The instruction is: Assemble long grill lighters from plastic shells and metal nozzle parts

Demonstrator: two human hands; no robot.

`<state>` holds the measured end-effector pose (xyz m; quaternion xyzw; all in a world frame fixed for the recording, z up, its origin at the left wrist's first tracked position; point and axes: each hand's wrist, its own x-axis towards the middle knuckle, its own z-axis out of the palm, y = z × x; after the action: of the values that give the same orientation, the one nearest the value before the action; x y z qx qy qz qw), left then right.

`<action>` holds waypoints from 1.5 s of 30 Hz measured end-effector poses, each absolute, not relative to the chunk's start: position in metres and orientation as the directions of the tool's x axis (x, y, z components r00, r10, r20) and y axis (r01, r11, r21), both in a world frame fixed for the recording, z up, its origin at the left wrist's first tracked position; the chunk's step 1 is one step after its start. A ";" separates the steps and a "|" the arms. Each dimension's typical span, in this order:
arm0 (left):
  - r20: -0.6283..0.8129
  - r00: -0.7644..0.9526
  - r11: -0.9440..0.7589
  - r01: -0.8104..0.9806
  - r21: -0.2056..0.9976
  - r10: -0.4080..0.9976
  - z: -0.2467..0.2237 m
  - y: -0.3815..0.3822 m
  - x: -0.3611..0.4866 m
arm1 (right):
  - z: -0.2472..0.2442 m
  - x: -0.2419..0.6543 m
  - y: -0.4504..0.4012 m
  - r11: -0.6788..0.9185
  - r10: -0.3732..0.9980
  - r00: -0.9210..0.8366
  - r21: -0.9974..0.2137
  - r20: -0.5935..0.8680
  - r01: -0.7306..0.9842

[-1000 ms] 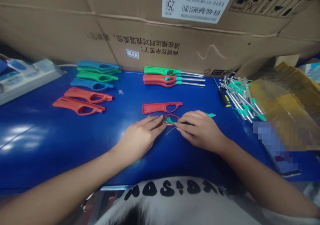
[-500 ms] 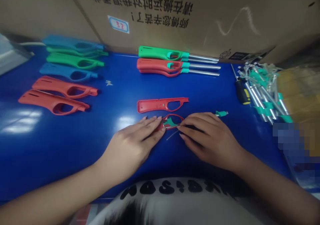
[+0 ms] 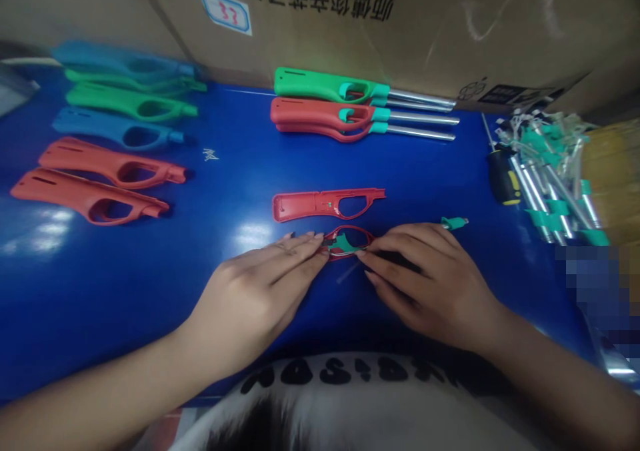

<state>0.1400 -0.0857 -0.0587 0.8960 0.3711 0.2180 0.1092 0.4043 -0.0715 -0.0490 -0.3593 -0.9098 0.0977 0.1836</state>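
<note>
The left hand (image 3: pixel 255 301) is half open, its fingers stretched out toward 3 o'clock, the tips pressed against a red lighter shell (image 3: pixel 347 231) with a looped trigger guard. The right hand (image 3: pixel 425 277) is more curled, its fingertips closing on the same shell from the other side, so the two hands pinch it between them just above the blue bench (image 3: pixel 225 191). A green insert (image 3: pixel 340 243) sits inside the shell's loop. A thin wire (image 3: pixel 349 272) lies faintly visible at about 6 o'clock from the shell.

Just beyond, at 12 o'clock, lies a longer red lighter half-shell (image 3: pixel 320 204). A small teal fitting (image 3: pixel 454 223) sits near the right hand's knuckles at 1 o'clock. Farther out at 12 o'clock, finished lighters (image 3: pixel 320 87) with metal nozzles lie against a cardboard box (image 3: pixel 350 11). Loose blue, green and red handles (image 3: pixel 100 177) lie at 10 o'clock. A screwdriver (image 3: pixel 501 177) and a pile of metal tubes with teal fittings (image 3: pixel 550 191) lie at 2 o'clock.
</note>
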 end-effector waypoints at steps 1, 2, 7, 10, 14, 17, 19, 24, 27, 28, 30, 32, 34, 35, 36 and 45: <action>0.303 0.633 -0.701 0.618 0.357 0.713 -0.058 -0.085 0.140 | -0.049 0.404 -0.072 0.721 0.691 -0.676 -0.308 0.255 0.621; 0.296 0.635 -0.699 0.621 0.354 0.714 -0.058 -0.085 0.141 | -0.049 0.404 -0.072 0.719 0.693 -0.679 -0.305 0.244 0.624; 0.264 0.620 -0.673 0.663 0.329 0.739 -0.052 -0.083 0.147 | -0.050 0.404 -0.072 0.722 0.689 -0.688 -0.300 0.229 0.623; 0.236 0.628 -0.670 0.678 0.301 0.742 -0.050 -0.083 0.149 | -0.049 0.404 -0.072 0.726 0.686 -0.686 -0.298 0.244 0.620; 0.217 0.669 -0.703 0.667 0.248 0.711 -0.048 -0.083 0.149 | -0.048 0.403 -0.071 0.729 0.681 -0.692 -0.300 0.237 0.615; 0.202 0.679 -0.708 0.674 0.212 0.706 -0.047 -0.083 0.150 | -0.048 0.402 -0.072 0.737 0.674 -0.702 -0.290 0.233 0.611; 0.203 0.680 -0.710 0.673 0.207 0.704 -0.047 -0.083 0.149 | -0.049 0.401 -0.072 0.734 0.677 -0.696 -0.283 0.239 0.617; 0.221 0.681 -0.716 0.660 0.226 0.698 -0.050 -0.084 0.147 | -0.049 0.400 -0.072 0.726 0.687 -0.674 -0.302 0.273 0.618; 0.237 0.674 -0.715 0.659 0.233 0.699 -0.051 -0.084 0.146 | -0.048 0.400 -0.072 0.729 0.684 -0.673 -0.299 0.283 0.615; 0.240 0.670 -0.712 0.661 0.236 0.702 -0.051 -0.084 0.147 | -0.048 0.401 -0.072 0.730 0.683 -0.675 -0.294 0.280 0.617; 0.236 0.662 -0.703 0.670 0.239 0.711 -0.051 -0.084 0.148 | -0.048 0.401 -0.072 0.732 0.681 -0.681 -0.283 0.270 0.620; 0.228 0.661 -0.699 0.677 0.230 0.715 -0.051 -0.084 0.149 | -0.048 0.402 -0.072 0.735 0.677 -0.689 -0.277 0.257 0.619; 0.216 0.667 -0.701 0.679 0.217 0.713 -0.050 -0.084 0.149 | -0.048 0.402 -0.072 0.734 0.678 -0.695 -0.279 0.242 0.619; 0.211 0.672 -0.704 0.678 0.213 0.710 -0.050 -0.084 0.149 | -0.048 0.402 -0.072 0.733 0.679 -0.695 -0.281 0.238 0.620; 0.206 0.676 -0.707 0.676 0.211 0.708 -0.050 -0.085 0.149 | -0.047 0.402 -0.072 0.731 0.681 -0.694 -0.283 0.234 0.621; 0.215 0.681 -0.714 0.676 0.183 0.700 -0.051 -0.085 0.149 | -0.046 0.401 -0.075 0.719 0.693 -0.681 -0.296 0.237 0.629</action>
<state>0.1490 -0.0851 -0.0510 0.9157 0.3758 0.1356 0.0441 0.4011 -0.0746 -0.0461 -0.3626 -0.9118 0.0955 0.1677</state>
